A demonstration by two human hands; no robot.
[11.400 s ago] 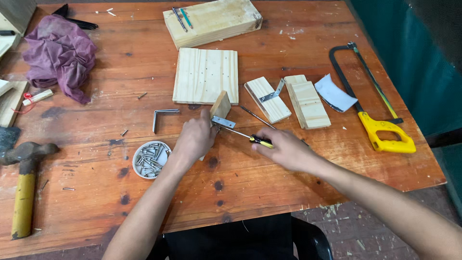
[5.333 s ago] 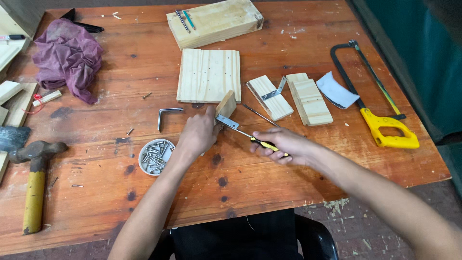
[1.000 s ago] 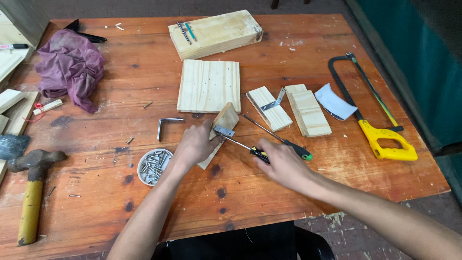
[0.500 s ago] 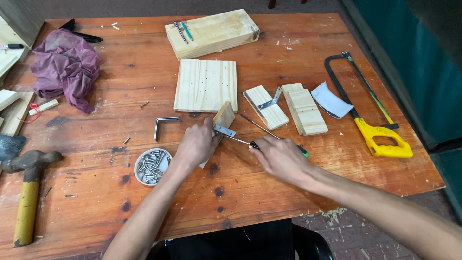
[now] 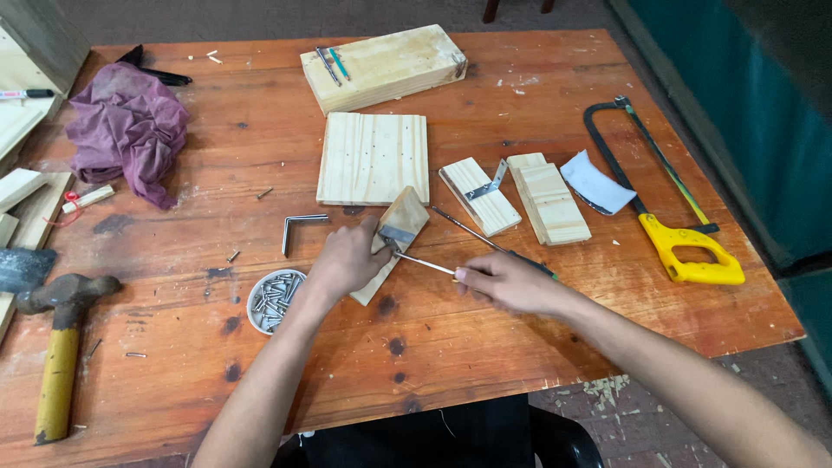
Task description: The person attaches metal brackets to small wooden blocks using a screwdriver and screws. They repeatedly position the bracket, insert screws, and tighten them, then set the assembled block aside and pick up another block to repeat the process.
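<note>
- A small wood block (image 5: 392, 243) with a metal bracket (image 5: 397, 234) is gripped by the left hand (image 5: 347, 260) on the worktop (image 5: 485, 347)
- A screwdriver (image 5: 429, 263) is clasped in the closed right hand (image 5: 507, 284), tip at the bracket

Both forearms are bare from the bottom edge of the view up to the wrists; no sleeve, cuff or glove shows on either. The left hand (image 5: 347, 260) carries no ring, watch or band that can be made out, and the right hand (image 5: 507, 284) is likewise plain, with short nails on the fingers in view. Below the near edge of the table, a strip of dark, almost black clothing shows at the person's lap.
</note>
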